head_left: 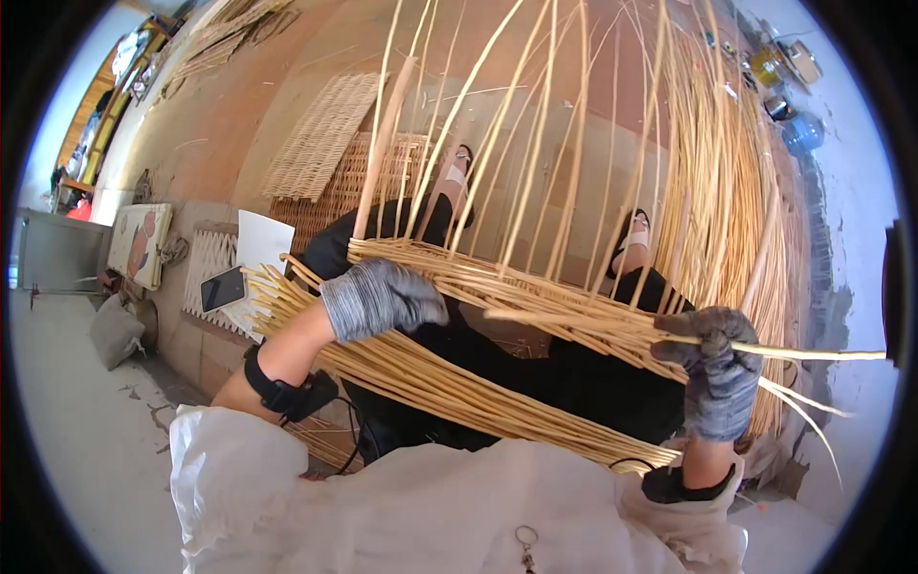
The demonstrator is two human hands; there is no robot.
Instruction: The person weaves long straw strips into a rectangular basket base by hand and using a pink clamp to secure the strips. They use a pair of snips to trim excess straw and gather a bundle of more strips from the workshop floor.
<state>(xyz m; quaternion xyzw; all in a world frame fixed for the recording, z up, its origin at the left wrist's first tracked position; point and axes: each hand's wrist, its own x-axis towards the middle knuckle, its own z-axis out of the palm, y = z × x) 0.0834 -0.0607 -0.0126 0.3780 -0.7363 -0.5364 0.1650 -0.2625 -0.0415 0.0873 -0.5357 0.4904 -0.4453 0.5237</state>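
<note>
A partly woven wicker panel (516, 287) lies across my lap, with thin upright rods (521, 182) rising from its far side. My left hand (382, 298), in a grey knit glove, is closed at the panel's left end; its thumb is hidden. At the right end, my gloved right hand (712, 359) is closed around a willow rod (813, 354), whose tip sticks out to the right. Between the panel and my body, a bundle of peeled rods (459, 383) lies across my thighs, its left ends fanned out beside my left wrist.
A tall heap of loose rods (717, 153) stands along my right, near the wall. Ahead to the left lie finished woven panels (320, 134). A black phone (223, 289) and a white sheet (266, 244) are left of my lap. My feet (636, 239) are beyond the panel.
</note>
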